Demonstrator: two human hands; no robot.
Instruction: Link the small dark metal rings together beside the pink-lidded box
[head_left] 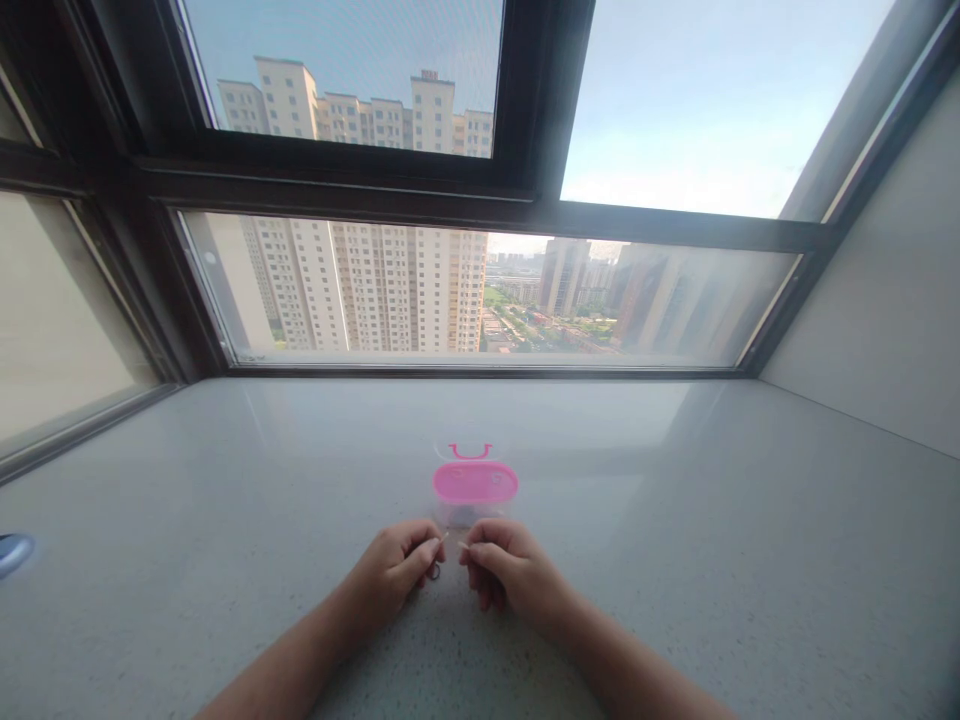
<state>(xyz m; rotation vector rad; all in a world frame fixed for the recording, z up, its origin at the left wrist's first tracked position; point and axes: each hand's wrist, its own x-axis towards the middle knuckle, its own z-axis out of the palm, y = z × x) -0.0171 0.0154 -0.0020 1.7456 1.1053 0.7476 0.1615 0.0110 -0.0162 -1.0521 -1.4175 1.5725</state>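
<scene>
My left hand point(405, 560) is closed in a pinch, with a thin pale tip point(446, 537) poking out between thumb and forefinger. Just under those fingers shows a small dark ring point(435, 572); whether it is joined to the pale piece I cannot tell. Facing it across a narrow gap, my right hand point(504, 560) also pinches something with a short whitish tip point(463, 545). Both pieces are too small to name. Right behind the hands stands a small see-through box with an oval pink lid point(475, 483); something dark shows in its lower part.
A pink handle-shaped piece point(470, 452) lies behind the box. The pale speckled sill point(712, 520) runs back to a dark-framed window point(487, 372). A bluish rounded object point(15, 553) sits at the far left edge, and a white wall point(885, 300) rises on the right.
</scene>
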